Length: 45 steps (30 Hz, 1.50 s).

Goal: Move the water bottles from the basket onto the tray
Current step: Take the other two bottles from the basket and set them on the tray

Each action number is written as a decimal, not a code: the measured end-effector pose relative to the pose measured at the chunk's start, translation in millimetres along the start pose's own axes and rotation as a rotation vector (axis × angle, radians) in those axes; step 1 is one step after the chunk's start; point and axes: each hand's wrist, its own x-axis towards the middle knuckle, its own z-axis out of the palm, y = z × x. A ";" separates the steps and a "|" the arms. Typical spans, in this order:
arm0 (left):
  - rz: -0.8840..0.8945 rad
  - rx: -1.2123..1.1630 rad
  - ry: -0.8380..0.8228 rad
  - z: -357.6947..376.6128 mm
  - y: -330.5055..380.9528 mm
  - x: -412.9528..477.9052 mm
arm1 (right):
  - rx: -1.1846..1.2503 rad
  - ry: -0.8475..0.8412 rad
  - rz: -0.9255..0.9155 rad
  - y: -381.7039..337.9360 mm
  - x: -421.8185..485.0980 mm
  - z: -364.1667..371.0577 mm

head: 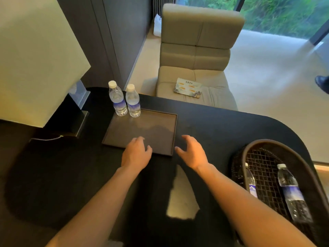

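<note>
A flat dark square tray (156, 129) lies on the black table. Two clear water bottles with white caps stand upright at its far left corner, one (117, 98) to the left of the other (132, 101). A dark woven basket (263, 145) sits at the table's right end. One bottle (292, 191) lies inside it, and a second bottle (251, 180) leans against its left wall, partly hidden by the rim. My left hand (136, 154) hovers over the tray's near edge, fingers apart and empty. My right hand (193, 152) is spread open just right of the tray, holding nothing.
A lamp with a large pale shade (35, 56) stands at the table's left end, its cord (51, 139) beside the base. Behind the table is a beige armchair (195, 56) with a card (188, 87) on its seat. A shoe (322, 83) shows at the right edge.
</note>
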 end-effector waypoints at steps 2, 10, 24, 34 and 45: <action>0.043 0.032 -0.015 20.9 21.9 -38.3 | -0.058 0.024 0.008 28.8 -38.8 -20.0; 0.237 0.076 -0.111 99.9 124.1 -163.1 | -0.133 0.126 0.099 148.4 -176.8 -101.8; 0.407 0.020 -0.326 191.0 264.0 -241.2 | -0.091 0.211 0.360 285.2 -255.6 -173.8; 0.096 -0.059 -0.466 266.6 309.2 -197.7 | 0.018 0.086 0.568 352.7 -189.8 -182.3; 0.006 0.289 -0.343 316.2 333.1 -154.8 | -0.158 0.026 0.615 375.2 -134.6 -165.8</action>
